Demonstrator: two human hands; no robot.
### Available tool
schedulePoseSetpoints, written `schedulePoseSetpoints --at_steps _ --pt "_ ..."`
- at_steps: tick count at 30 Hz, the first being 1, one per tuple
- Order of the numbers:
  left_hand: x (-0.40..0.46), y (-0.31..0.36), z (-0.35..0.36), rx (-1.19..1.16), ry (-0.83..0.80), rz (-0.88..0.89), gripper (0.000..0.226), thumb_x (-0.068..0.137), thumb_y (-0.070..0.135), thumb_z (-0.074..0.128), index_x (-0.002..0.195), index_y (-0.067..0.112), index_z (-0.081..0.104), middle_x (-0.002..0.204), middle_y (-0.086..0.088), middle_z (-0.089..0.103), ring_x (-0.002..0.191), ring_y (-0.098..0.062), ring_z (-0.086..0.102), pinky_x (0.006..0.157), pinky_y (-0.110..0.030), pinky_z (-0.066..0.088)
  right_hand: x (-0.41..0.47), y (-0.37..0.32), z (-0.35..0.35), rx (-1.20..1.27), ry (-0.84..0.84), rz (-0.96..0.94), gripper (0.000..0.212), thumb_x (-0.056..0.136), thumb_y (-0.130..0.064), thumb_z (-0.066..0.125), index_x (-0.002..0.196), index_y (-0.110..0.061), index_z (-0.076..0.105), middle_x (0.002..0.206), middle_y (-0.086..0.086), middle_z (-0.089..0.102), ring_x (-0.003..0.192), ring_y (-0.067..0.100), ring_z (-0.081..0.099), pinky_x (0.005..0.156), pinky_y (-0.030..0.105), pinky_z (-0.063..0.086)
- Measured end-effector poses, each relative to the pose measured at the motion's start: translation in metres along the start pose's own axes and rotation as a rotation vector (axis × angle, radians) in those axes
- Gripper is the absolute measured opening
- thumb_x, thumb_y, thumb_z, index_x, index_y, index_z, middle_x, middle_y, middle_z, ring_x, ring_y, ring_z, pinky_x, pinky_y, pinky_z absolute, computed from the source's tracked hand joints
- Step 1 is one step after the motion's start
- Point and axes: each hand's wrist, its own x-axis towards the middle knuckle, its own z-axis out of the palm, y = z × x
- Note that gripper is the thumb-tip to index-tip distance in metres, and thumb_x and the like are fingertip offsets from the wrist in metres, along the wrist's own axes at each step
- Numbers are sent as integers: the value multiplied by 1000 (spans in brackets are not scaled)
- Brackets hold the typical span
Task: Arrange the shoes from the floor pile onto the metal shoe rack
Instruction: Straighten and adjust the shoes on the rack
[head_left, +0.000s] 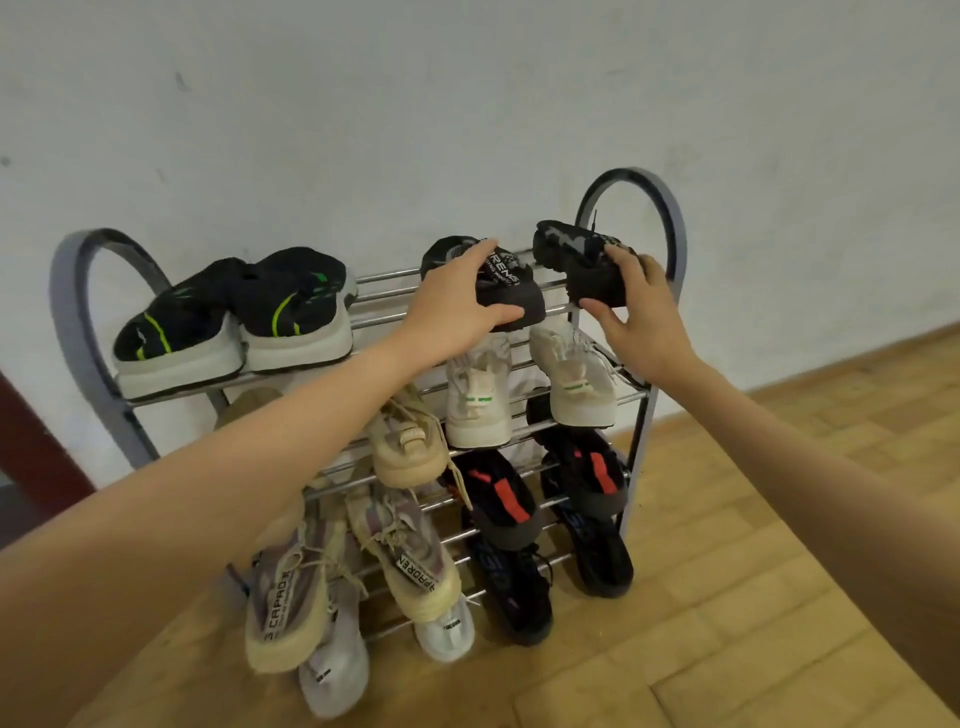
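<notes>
The metal shoe rack (660, 208) stands against the white wall, its tiers filled with shoes. On the right half of the top tier, my left hand (457, 306) grips the heel of a black sneaker (506, 291) with white lettering. My right hand (636, 306) grips the heel of its black mate (571, 244) beside it, near the rack's right arch. A pair of black-and-green sneakers (234, 322) with white soles sits on the left half of the top tier.
Lower tiers hold white sneakers (478, 405), a beige shoe (410, 447), black-and-red sneakers (498, 499), lilac-beige sneakers (291, 597) and black shoes (514, 597). Wooden floor (779, 597) lies right of the rack. A dark red door edge (26, 441) is at the left.
</notes>
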Motion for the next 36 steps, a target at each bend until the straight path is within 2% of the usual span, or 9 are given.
schedulePoseSetpoints --at_steps 4,6,9,14,17,22,27,32,36 --pt "3 1 0 -49 -8 4 67 82 24 71 142 23 43 144 0 48 131 -18 44 102 -24 32 14 13 -5 28 -52 -18 53 93 -21 60 139 -9 38 139 17 38 122 31 48 106 34 38" --pt "4 0 0 -64 -5 2 58 82 24 71 136 23 51 139 1 53 126 -16 48 95 -19 32 20 16 -6 15 -57 -35 51 92 -21 61 137 -10 40 140 16 37 123 32 48 108 37 39" --pt "4 1 5 -53 32 25 49 82 25 70 130 19 58 133 0 59 123 -15 51 94 -20 33 25 21 -7 -6 -52 -26 52 91 -24 61 138 -15 40 144 16 34 127 34 43 111 46 37" --pt "1 6 20 -107 162 20 41 82 22 70 122 16 64 122 -2 66 114 -13 58 88 -13 34 21 25 -12 -183 -8 -86 52 93 -23 60 139 -8 42 143 18 37 131 35 37 112 44 31" --pt "5 9 31 -133 202 19 40 83 24 70 121 17 64 120 -2 68 110 -13 60 87 -15 37 21 28 -18 -222 -20 -131 49 93 -21 60 137 -6 45 137 17 45 128 34 41 109 41 31" --pt "25 20 50 -154 206 18 39 83 25 69 121 16 65 119 -2 68 110 -14 60 90 -18 40 21 38 -32 -124 -93 -127 54 91 -22 63 140 -8 43 139 14 44 126 31 46 107 38 40" --pt "41 39 69 -129 205 44 40 84 27 68 121 16 65 119 -3 68 110 -16 61 93 -26 45 24 41 -39 -83 -180 -127 57 93 -12 59 145 -8 36 145 14 38 131 30 41 107 26 32" --pt "45 38 74 -134 206 26 40 84 27 68 122 16 64 122 -2 67 114 -15 59 95 -24 43 24 42 -34 -81 -181 -110 58 94 -7 55 148 -8 32 148 15 32 135 32 36 115 38 31" --pt "45 36 71 -102 150 39 41 88 28 63 128 17 60 127 -2 63 119 -16 55 95 -21 37 14 42 -23 -75 -40 -81 61 93 -6 56 148 -9 30 151 16 30 137 34 34 115 43 31"
